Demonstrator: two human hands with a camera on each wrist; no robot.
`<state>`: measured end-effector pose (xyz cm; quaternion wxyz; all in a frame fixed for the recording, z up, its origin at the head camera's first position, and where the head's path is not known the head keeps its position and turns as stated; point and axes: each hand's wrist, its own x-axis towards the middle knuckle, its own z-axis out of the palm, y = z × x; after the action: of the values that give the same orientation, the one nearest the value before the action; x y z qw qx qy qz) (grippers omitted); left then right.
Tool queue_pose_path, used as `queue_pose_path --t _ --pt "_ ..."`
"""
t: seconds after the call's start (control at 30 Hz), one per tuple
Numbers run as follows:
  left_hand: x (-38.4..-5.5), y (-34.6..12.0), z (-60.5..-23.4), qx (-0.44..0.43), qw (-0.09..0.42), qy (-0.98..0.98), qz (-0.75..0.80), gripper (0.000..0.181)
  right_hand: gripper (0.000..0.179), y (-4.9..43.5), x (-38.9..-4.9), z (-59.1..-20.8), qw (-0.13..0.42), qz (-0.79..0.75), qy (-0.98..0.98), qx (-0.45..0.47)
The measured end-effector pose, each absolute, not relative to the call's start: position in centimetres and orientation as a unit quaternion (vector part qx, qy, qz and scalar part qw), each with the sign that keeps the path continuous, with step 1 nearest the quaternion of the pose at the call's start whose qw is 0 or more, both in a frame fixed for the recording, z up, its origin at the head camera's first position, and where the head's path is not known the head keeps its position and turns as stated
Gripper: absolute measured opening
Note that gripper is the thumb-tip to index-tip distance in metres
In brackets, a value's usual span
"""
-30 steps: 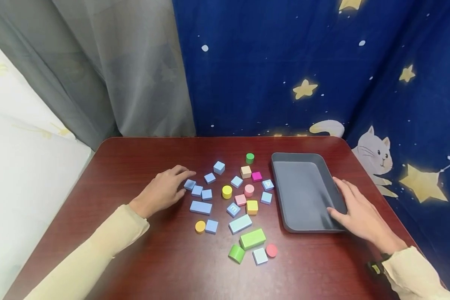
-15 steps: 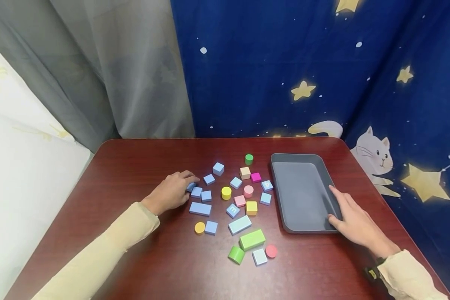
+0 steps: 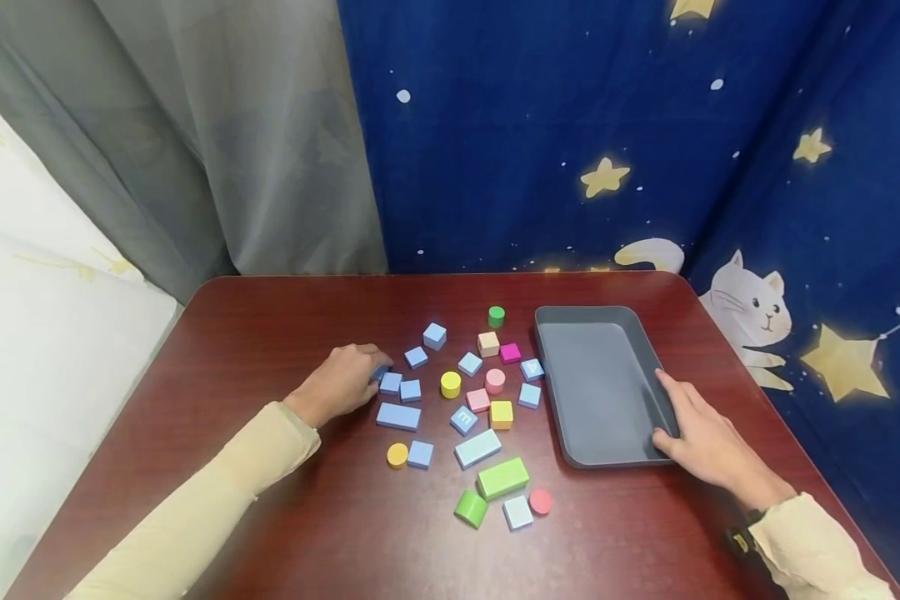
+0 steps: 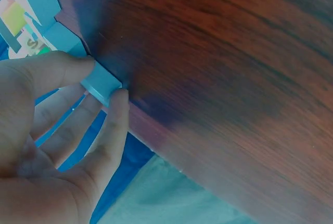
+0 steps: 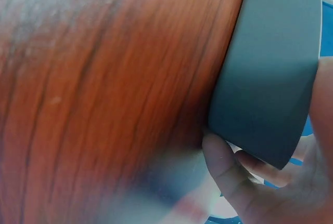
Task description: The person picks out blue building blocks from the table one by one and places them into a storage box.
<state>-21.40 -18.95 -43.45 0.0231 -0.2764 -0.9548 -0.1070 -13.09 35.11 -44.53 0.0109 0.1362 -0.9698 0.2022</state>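
My left hand [image 3: 339, 382] pinches a small blue block [image 4: 103, 83] between thumb and fingertips, at the left edge of the scattered blocks. In the head view the fingers hide part of that block. Close to its right lie two more blue square blocks, with a long blue block [image 3: 399, 416] just below. My right hand [image 3: 708, 442] holds the right side of a dark grey tray [image 3: 600, 392], thumb over the rim and fingers along the outer wall. In the right wrist view, fingers [image 5: 221, 159] show at the bottom corner of the tray wall.
Between hand and tray lie many loose blocks, among them a yellow cylinder [image 3: 451, 384], a yellow cube [image 3: 501, 414], a light green block [image 3: 503, 477] and a dark green cylinder [image 3: 496, 317]. A lettered blue block [image 3: 531, 370] sits right by the tray's left rim. Curtains [image 3: 495, 150] hang behind the table.
My left hand has moved right, closed its fingers on the blue block and tilted it. My right hand has shifted slightly left along with the tray, which sits nearer the blocks.
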Motion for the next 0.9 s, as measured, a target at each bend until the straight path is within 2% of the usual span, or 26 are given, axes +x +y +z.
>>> queue_pose_path --t 0.17,0.33,0.5,0.63,0.9 --pt "-21.5 -18.9 -42.9 -0.268 0.038 -0.957 -0.108 0.031 0.098 35.0 -13.4 -44.5 0.006 0.205 -0.971 0.126" --pt "-21.5 -17.8 -41.6 -0.271 0.049 -0.956 -0.099 0.037 0.1 34.8 -13.4 -44.6 0.008 0.212 -0.97 0.12" --pt "-21.4 -15.2 -39.9 -0.287 0.053 -0.953 -0.083 0.043 0.098 34.6 -13.5 -44.6 0.015 0.217 -0.969 0.117" --pt "-21.7 -12.7 -39.2 -0.311 0.055 -0.946 -0.066 0.041 0.097 34.4 -13.5 -44.6 0.014 0.218 -0.969 0.114" --pt "-22.4 -7.8 -38.3 -0.344 0.024 -0.937 -0.055 0.041 0.098 34.4 -13.4 -44.7 0.007 0.217 -0.97 0.112"
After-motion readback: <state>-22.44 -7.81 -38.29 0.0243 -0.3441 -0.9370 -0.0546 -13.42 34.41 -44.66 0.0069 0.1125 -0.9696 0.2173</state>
